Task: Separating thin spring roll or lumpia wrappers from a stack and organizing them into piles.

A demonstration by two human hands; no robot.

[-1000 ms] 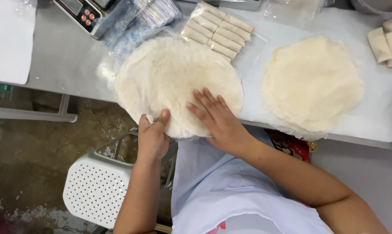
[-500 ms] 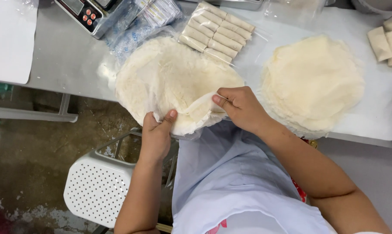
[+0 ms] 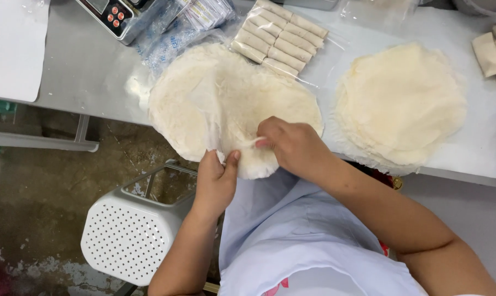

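Two wrapper stacks were counted on the table [image 3: 83,77]. The near stack [image 3: 231,98] had its top sheet's edge pinched by the left hand [image 3: 218,178] and the right hand [image 3: 291,145]. The second stack [image 3: 401,104] was left untouched.

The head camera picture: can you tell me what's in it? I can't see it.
Two hands pinch a thin sheet at the near edge of a round wrapper stack on a grey table. A second stack, wrapped rolls and a scale lie around it; a white stool stands below.
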